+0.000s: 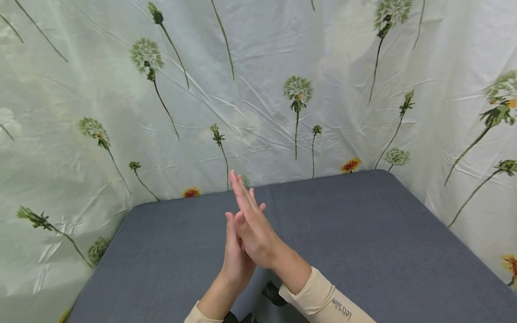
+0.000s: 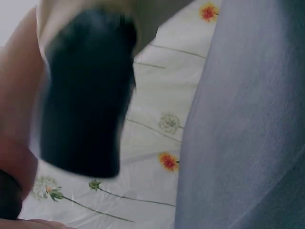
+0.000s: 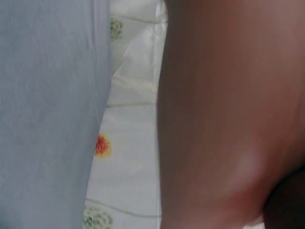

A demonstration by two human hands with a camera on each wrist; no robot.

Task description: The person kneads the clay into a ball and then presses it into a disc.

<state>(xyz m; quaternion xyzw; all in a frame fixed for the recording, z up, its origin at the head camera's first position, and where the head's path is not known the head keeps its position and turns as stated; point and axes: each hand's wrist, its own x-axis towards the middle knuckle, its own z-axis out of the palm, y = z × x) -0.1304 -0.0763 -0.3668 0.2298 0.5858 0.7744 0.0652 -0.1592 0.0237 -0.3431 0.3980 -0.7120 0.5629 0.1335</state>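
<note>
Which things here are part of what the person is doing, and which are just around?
In use:
- left hand, palm against the right
- right hand, fingers straight

Just around:
- grey table
- flowered backdrop sheet

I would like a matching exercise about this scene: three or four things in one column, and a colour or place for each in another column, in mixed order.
Things:
1. table
2. curtain
3. hands
4. sleeve

Descriptions:
A. cream, with small dark lettering
B. pale, printed with green stems and flowers
C. plain grey-blue cloth surface
D. pressed palm to palm above the table, fingers straight

The left hand lies behind the right hand in the head view.

Pairs: 1-C, 2-B, 3-D, 4-A
</note>
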